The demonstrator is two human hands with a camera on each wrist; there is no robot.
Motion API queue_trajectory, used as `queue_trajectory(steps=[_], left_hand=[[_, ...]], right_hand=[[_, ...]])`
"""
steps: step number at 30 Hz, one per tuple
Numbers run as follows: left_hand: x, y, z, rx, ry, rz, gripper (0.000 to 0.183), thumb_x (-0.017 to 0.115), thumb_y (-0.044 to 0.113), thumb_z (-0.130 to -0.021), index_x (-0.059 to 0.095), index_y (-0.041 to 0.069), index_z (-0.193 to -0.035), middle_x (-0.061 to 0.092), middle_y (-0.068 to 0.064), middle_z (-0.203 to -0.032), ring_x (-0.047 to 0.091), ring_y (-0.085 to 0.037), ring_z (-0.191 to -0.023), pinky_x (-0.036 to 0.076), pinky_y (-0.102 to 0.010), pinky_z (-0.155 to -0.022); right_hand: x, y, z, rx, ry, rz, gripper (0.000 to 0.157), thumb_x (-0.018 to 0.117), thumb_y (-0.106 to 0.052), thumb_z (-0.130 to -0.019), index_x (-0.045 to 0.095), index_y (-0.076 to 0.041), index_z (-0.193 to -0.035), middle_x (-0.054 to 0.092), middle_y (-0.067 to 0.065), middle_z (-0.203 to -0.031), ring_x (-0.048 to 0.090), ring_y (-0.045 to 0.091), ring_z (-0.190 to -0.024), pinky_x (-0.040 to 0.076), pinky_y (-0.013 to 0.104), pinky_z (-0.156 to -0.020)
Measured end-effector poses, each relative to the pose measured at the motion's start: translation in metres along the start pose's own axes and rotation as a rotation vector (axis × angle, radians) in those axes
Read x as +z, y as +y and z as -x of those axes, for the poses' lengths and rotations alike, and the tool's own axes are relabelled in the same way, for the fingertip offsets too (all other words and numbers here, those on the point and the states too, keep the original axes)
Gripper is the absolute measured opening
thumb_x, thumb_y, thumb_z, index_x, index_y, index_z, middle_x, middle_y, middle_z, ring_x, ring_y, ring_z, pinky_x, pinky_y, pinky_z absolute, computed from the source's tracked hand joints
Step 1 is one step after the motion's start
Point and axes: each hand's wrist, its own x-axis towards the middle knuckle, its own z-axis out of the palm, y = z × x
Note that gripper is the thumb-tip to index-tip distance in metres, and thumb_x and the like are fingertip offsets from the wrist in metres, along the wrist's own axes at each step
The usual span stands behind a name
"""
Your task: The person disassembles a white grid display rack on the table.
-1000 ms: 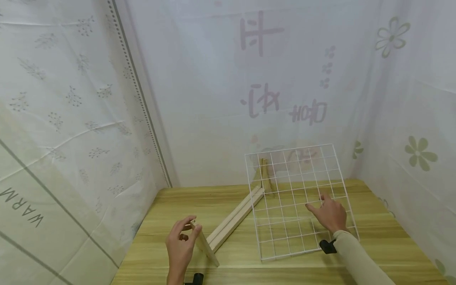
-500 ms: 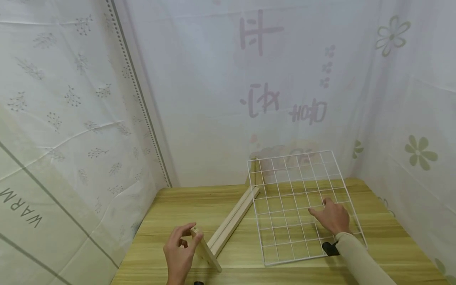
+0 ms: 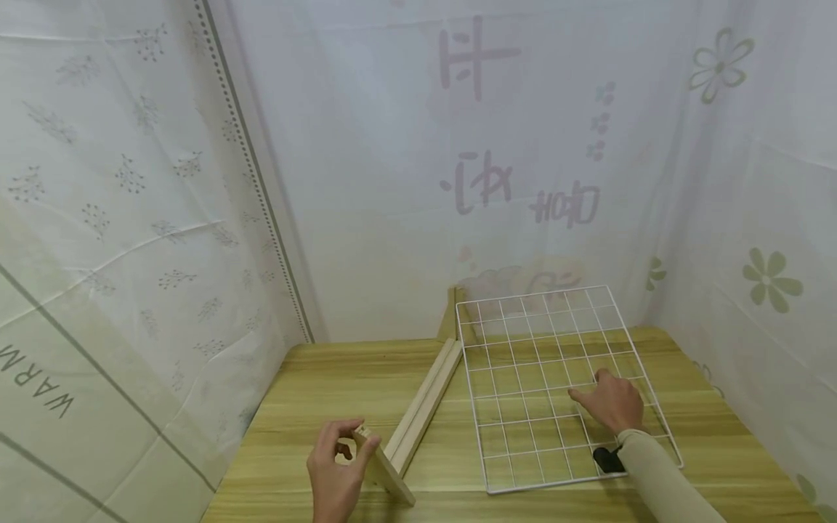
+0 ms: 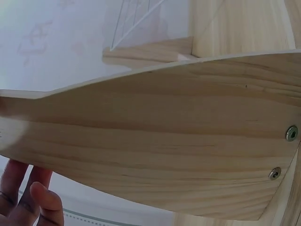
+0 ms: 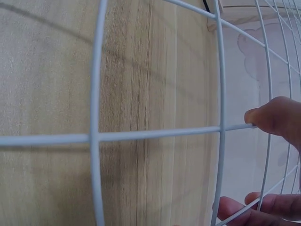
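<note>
My left hand pinches the top end of a curved wooden side panel, part of a wooden frame. Two parallel wooden rails run from it along the table to a second upright panel at the back. Two metal screws show on the near panel in the left wrist view. On the right, my right hand holds a white wire grid from within its mesh. The thumb lies on one wire and fingertips curl at another. The grid's far left corner overlaps the back panel in the head view.
A wood-grain table lies under everything. Pale printed curtains hang behind it and along both sides. A black wrist strap piece sits at the right cuff, over the grid's near edge.
The grid has come down and toward me with my right hand. The wooden frame's far end has swung left, and my left hand has dropped slightly with the near panel.
</note>
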Motion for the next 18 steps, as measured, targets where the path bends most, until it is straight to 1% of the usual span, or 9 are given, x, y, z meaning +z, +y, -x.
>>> queue_trajectory(steps=[5,11,13,18], left_hand=[[0.003,0.001,0.004,0.037,0.009,0.002,0.033,0.088,0.001,-0.069,0.070,0.006,-0.096,0.066,0.004,-0.091,0.055,-0.002,-0.078,0.045,-0.020,-0.058],[0.007,0.002,0.010,0.083,0.026,0.012,0.040,0.089,-0.004,-0.062,0.069,0.007,-0.094,0.067,-0.001,-0.091,0.053,-0.003,-0.079,0.044,-0.019,-0.057],[0.008,0.007,0.011,0.094,0.032,0.013,0.041,0.089,-0.006,-0.060,0.068,0.005,-0.093,0.067,-0.004,-0.090,0.053,-0.005,-0.078,0.043,-0.020,-0.057],[0.007,0.027,0.011,0.135,0.034,0.028,0.039,0.088,-0.007,-0.058,0.065,-0.001,-0.089,0.067,-0.009,-0.088,0.052,-0.009,-0.074,0.043,-0.021,-0.056]], right_hand=[[0.000,0.002,-0.001,0.019,-0.023,0.002,0.064,0.079,-0.048,-0.079,0.064,0.010,-0.103,0.067,0.028,-0.080,0.060,0.030,-0.060,0.043,0.037,-0.047],[0.000,0.001,-0.001,0.033,-0.047,0.013,0.056,0.078,-0.048,-0.078,0.064,0.005,-0.090,0.065,0.022,-0.074,0.059,0.029,-0.060,0.041,0.037,-0.047],[0.000,0.001,-0.001,0.028,-0.049,0.017,0.054,0.078,-0.048,-0.078,0.063,0.003,-0.086,0.064,0.020,-0.071,0.058,0.029,-0.059,0.041,0.037,-0.047],[0.003,0.001,-0.001,0.029,-0.063,0.019,0.051,0.079,-0.047,-0.077,0.059,0.001,-0.078,0.060,0.016,-0.066,0.056,0.027,-0.056,0.040,0.037,-0.046]])
